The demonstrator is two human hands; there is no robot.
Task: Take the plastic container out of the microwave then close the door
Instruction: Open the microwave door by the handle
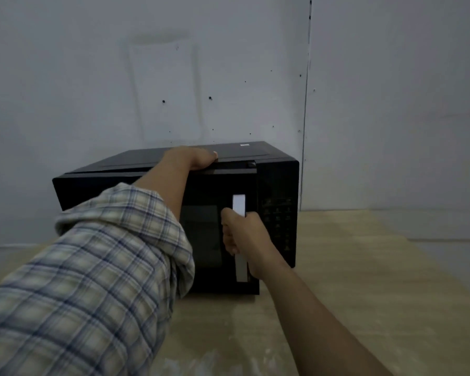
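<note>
A black microwave (278,185) stands on a light wooden table (364,280) against a grey wall. Its door (98,185) has swung slightly ajar, with a gap along the top front edge. My right hand (242,234) is shut around the white vertical door handle (239,203). My left hand (198,157) rests palm down on the microwave's top front edge, its fingers curled over the edge. The plaid sleeve of my left arm hides the lower left of the door. I cannot see the plastic container; the dark door window hides the inside.
The control panel (278,218) with its buttons sits right of the handle. The grey wall (228,77) rises right behind the microwave, with a panel seam at the right. Bare tabletop lies to the right and in front.
</note>
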